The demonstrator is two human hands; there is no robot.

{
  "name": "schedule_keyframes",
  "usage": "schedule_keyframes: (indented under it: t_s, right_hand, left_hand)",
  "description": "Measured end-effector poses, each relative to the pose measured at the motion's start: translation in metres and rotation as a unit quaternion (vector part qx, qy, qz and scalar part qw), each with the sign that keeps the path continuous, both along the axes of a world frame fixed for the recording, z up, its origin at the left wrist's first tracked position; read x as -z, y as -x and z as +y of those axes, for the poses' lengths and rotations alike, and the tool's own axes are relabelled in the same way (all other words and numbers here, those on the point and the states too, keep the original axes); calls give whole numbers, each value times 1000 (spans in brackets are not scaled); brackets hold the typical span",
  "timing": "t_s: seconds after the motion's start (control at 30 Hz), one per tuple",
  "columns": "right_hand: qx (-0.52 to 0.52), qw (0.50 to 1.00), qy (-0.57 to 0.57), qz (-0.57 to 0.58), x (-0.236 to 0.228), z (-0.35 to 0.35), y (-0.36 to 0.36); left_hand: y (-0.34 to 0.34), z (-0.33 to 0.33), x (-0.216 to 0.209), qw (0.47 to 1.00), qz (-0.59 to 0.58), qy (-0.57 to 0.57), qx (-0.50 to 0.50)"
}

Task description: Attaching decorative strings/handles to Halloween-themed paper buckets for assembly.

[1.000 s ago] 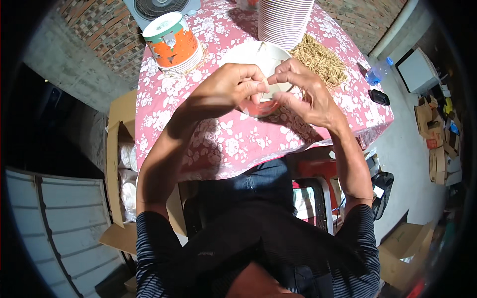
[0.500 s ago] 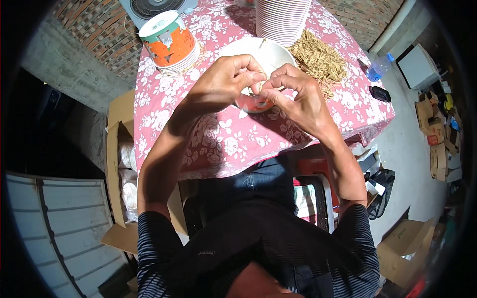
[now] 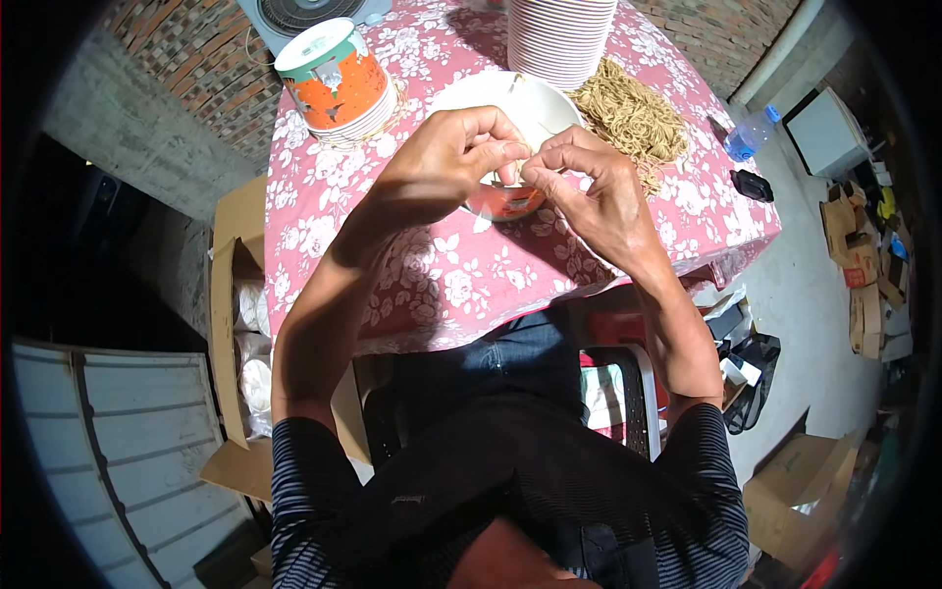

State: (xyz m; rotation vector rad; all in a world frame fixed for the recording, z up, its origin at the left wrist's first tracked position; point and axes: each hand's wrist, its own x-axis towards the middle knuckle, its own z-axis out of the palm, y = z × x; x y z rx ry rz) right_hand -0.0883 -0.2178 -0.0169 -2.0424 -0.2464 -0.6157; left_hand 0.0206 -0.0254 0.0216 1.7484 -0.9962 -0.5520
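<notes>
1. The right hand is now closing to a narrow pinch, thumb tip near forefinger; a second ago its thumb was standing well apart from the fingers.
2. The left hand is keeping nearly the same pose, thumb and forefinger pinching narrowly. Its fingertips are meeting the right hand's, or hovering just beside them; I cannot tell which.
3. Whatever the fingertips are gripping is showing too small and pale to make out, so I cannot tell whether a strand is lying between them.
4. The open tub, white inside and orange outside, is sitting beneath both hands, toward the middle of the worktop and well back from its near edge. The hands are hiding part of its near rim.
5. The pile of tan cord is lying just beside the tub, toward the worktop's right edge, with neither hand touching it.
6. The tall stack of pale tubs is standing near the far edge, and the orange tub stack is standing toward the far left corner; both are staying put.
7. Judging by this change, the work is moving from a looser hold to close, two-handed fingertip handling over the tub.
</notes>
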Motion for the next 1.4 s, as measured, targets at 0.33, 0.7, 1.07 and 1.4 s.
schedule_keyframes:
  t_s: [0.33,0.7,1.07,1.4]
  right_hand:
    - [1,999,45,-22,2,-1,-1]
    - [18,999,39,-9,-1,3,4]
    - [-8,1000,5,-11,2,0,3]
    - [-35,999,26,3,-2,2,11]
  left_hand:
    - [4,-3,3,1000,-19,18,3]
    - [5,-2,7,999,-21,25,-4]
    - [-1,3,1,998,64,-27,-3]
    - [9,10,0,980,172,88,36]
